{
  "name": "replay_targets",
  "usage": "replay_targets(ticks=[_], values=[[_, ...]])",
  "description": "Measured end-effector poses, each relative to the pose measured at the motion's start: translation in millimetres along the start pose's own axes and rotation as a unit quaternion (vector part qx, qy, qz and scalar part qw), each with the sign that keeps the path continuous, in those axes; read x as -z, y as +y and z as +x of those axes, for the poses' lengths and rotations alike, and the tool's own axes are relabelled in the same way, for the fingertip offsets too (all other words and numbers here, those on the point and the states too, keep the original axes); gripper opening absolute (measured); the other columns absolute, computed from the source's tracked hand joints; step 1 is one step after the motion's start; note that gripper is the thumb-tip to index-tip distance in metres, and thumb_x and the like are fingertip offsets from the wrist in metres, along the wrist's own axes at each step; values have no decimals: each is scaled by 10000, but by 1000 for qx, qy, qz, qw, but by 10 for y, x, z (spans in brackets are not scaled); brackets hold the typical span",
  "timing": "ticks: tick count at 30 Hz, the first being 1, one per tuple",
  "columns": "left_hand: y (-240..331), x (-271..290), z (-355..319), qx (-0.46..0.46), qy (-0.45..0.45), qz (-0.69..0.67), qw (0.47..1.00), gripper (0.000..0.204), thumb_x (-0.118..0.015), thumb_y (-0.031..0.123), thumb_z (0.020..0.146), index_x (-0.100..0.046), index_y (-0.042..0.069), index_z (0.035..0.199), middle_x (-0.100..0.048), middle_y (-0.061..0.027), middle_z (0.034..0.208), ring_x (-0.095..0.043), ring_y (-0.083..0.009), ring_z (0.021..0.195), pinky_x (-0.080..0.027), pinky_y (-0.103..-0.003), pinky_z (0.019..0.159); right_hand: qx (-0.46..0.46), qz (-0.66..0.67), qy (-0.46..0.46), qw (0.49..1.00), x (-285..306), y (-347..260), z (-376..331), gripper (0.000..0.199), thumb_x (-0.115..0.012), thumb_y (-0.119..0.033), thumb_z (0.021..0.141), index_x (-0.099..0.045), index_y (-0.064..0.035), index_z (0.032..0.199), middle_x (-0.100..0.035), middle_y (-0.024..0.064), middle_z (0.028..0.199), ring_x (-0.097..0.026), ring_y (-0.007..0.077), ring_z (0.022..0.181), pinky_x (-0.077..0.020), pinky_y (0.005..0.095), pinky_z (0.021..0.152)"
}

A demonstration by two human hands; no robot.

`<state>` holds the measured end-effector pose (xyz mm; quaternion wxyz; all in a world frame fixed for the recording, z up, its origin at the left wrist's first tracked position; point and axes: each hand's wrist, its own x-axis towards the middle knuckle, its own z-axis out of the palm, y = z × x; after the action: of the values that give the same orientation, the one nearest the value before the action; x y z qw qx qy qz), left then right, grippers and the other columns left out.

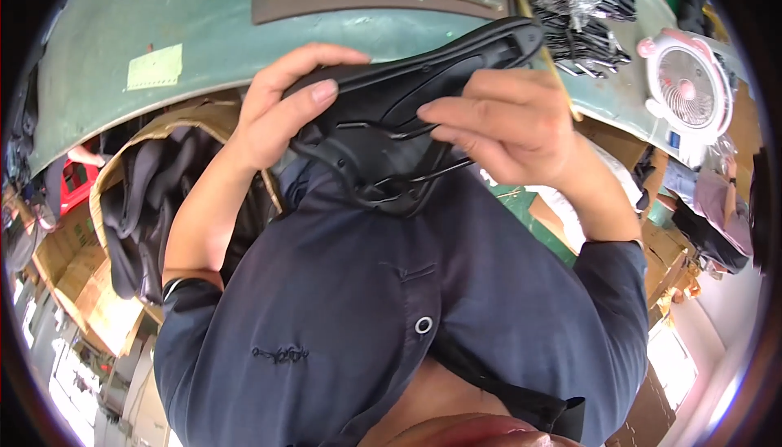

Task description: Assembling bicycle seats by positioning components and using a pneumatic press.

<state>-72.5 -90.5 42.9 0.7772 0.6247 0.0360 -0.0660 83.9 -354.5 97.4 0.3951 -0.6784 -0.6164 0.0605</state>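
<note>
While the left hand (pixel 281 113) grips the saddle (pixel 358 149) at left, the right hand (pixel 517 125) pinches its rails (pixel 432 172).

close, wide fisheye view downward from head height

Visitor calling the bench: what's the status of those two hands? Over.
Left hand gripping black bicycle seat. Right hand closed on its metal rails. Seat's underside facing the camera. Nothing seen in the way.
</note>
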Motion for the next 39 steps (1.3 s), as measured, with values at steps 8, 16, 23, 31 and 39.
replay_targets(ticks=[8,16,23,31,39], values=[[234,-31,246,-56,-37,121,990,424,-627,256,1012,-699,-2,1341,-707,-132,1342,-630,-228,1282,-441,-364,1134,42,-7,4,999,149,3,100,238,-865,-102,794,-829,-96,1029,-583,24,679,-581,199,520,-434,358,451],[-263,108,79,-58,27,143,988,575,-637,383,953,-668,-76,1297,-651,-201,1336,-588,-321,1282,-394,-453,1171,17,-21,50,998,-162,22,-59,164,-773,-333,909,-703,-222,810,-565,15,683,-647,297,611,-474,443,492],[-107,-121,158,-90,28,105,990,584,-614,387,965,-644,-96,1292,-671,-168,1256,-632,-251,1157,-468,-380,1057,87,-49,38,994,-129,68,91,204,-780,-335,889,-703,-213,745,-613,7,696,-647,288,612,-482,445,506],[-53,-202,414,-68,240,7,968,449,-554,261,1072,-639,-63,1370,-677,-169,1355,-645,-270,1232,-491,-415,1113,40,-107,233,966,58,548,328,652,-806,-446,886,-621,-26,1350,-633,198,1350,-594,436,1278,-460,563,1116],[-272,-102,1478,-219,387,281,851,420,-678,292,1074,-643,-35,1336,-613,-199,1412,-599,-299,1285,-428,-389,1140,-203,-175,250,930,-334,1179,645,471,-763,-180,893,-667,16,1310,-706,210,1243,-727,408,1033,-614,465,869]])
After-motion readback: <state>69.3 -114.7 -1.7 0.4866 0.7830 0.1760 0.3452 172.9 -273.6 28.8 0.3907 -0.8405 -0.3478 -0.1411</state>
